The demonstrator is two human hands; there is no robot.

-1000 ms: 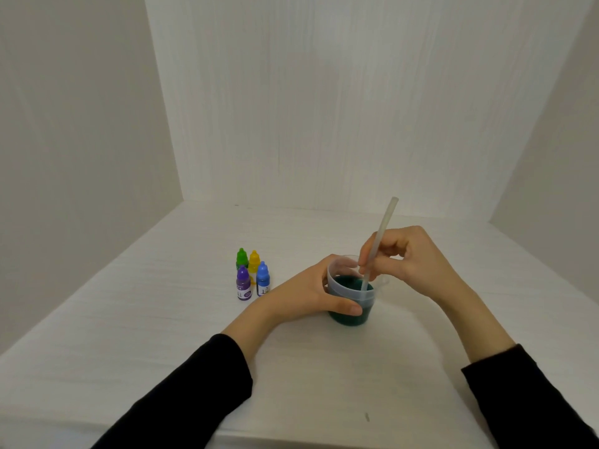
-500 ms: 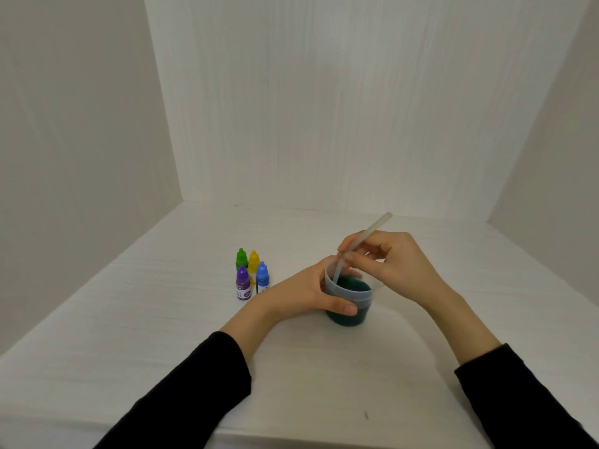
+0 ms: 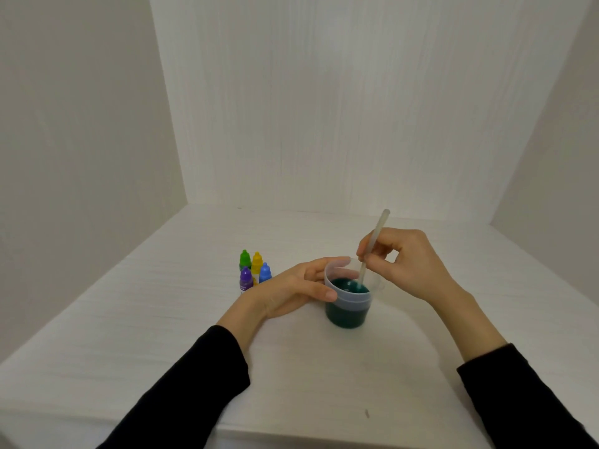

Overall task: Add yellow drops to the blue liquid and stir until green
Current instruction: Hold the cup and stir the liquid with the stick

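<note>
Cup (image 3: 348, 306) of dark green liquid (near the table's middle) is gripped by left hand (image 3: 291, 291); right hand (image 3: 411, 264) fingers pinch the stirrer (image 3: 372, 244) dipped inside.

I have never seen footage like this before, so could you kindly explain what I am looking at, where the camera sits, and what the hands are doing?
There is no machine here: a person in black sleeves works with bare hands. The only camera is worn on the person's head and looks forward and down, so the arms reach in from the bottom of the picture.

They work on a white table enclosed by white walls. The left hand grips a clear plastic cup holding dark blue-green liquid. The right hand pinches a pale stirring stick, whose lower end dips into the liquid.

To the left of the cup stand four small dropper bottles, close together: a green bottle, a yellow bottle, a blue bottle and a purple bottle, all capped. The person appears to be stirring colour into the liquid.
</note>
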